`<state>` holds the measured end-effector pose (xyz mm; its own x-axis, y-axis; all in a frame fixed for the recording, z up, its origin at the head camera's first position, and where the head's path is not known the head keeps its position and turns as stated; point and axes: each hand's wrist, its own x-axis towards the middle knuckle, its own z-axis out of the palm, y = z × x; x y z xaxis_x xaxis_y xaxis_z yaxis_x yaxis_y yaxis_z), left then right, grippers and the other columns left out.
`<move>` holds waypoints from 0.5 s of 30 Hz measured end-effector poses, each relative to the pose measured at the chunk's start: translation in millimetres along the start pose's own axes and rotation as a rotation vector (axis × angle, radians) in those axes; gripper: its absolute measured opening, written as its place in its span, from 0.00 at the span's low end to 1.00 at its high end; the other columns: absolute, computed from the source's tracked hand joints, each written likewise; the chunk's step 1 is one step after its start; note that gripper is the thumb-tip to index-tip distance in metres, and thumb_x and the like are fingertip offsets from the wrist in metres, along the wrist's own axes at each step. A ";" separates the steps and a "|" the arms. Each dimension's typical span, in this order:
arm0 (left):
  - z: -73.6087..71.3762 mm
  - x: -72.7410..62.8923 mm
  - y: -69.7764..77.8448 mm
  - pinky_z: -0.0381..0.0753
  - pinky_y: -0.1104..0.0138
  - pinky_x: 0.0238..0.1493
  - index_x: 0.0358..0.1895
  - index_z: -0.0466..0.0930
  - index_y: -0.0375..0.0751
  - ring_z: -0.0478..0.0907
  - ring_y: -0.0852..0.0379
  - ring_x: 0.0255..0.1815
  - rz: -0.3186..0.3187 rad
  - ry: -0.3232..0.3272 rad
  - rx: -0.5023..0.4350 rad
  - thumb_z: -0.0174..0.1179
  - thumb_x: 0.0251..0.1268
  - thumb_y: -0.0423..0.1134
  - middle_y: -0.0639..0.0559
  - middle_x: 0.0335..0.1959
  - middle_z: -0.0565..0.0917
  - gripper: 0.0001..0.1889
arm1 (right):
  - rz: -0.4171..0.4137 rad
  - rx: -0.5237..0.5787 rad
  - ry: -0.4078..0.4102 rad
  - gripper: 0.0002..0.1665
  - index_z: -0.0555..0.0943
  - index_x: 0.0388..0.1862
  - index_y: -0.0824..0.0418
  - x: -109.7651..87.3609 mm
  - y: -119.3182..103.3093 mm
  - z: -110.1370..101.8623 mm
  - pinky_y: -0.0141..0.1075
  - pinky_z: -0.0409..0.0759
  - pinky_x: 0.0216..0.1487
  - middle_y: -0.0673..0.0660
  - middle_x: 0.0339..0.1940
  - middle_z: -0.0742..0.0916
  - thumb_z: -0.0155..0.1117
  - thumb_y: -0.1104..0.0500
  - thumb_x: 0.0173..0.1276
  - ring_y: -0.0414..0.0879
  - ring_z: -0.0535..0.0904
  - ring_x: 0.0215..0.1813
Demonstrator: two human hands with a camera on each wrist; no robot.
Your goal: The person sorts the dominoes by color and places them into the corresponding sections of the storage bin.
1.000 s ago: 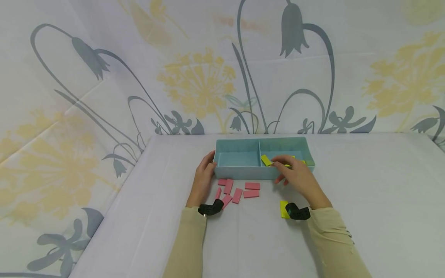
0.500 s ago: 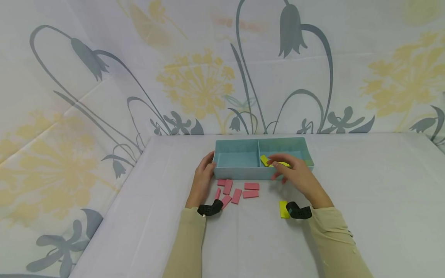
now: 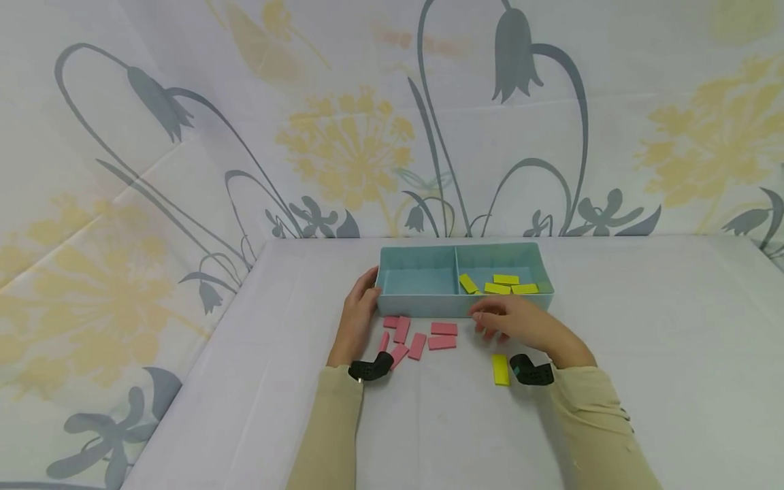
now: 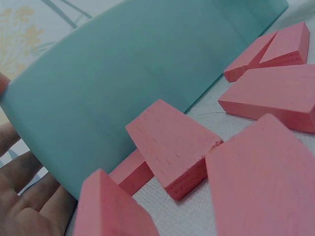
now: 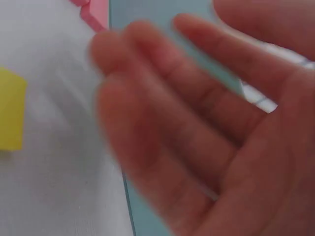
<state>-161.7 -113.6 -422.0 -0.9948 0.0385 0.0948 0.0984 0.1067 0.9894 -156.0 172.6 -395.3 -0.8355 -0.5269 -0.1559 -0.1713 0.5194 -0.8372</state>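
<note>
A light blue two-compartment box [image 3: 422, 305] stands on the white cloth. My left hand [image 3: 357, 316] rests against its left end, fingers along the outer wall; part of that hand [image 4: 29, 196] shows beside the box wall [image 4: 108, 83] in the left wrist view. My right hand [image 3: 520, 323] is in front of the box's right half, fingers loosely bent and holding nothing. In the right wrist view its fingers [image 5: 162, 113] are blurred. Several yellow wooden blocks [image 3: 505, 280] lie in the right compartment. Another yellow block [image 3: 501, 370] lies on the cloth near my right wrist.
Several pink wooden blocks [image 3: 417, 346] lie in front of the box's left half, some leaning on or touching each other. The left compartment [image 3: 419, 279] shows a bare floor. A flower-patterned cloth [image 3: 392, 136] hangs behind the box.
My right hand has drawn back from over the right compartment to the cloth in front of the box, uncovering the yellow blocks there. My left hand has stayed in place.
</note>
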 end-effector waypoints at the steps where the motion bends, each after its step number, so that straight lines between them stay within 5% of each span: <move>1: 0.1 -0.1 -0.1 0.59 0.59 0.61 0.66 0.58 0.44 0.55 0.51 0.66 0.001 -0.001 -0.002 0.42 0.67 0.40 0.47 0.66 0.60 0.24 | 0.012 -0.036 -0.010 0.18 0.75 0.49 0.64 0.0 -0.1 0.8 0.38 0.77 0.33 0.56 0.33 0.82 0.53 0.53 0.66 0.47 0.78 0.32; 15: -0.1 0.8 -0.2 0.59 0.60 0.61 0.66 0.59 0.46 0.56 0.51 0.66 -0.004 0.007 -0.011 0.42 0.67 0.39 0.48 0.66 0.61 0.23 | 0.213 -0.182 -0.058 0.13 0.76 0.41 0.64 -1.9 -7.1 4.5 0.34 0.75 0.31 0.54 0.24 0.80 0.55 0.56 0.64 0.44 0.75 0.26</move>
<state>-162.5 -113.7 -422.1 -0.9953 0.0312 0.0912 0.0938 0.0955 0.9910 -150.9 166.9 -391.3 -0.8325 -0.4274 -0.3526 -0.0897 0.7319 -0.6754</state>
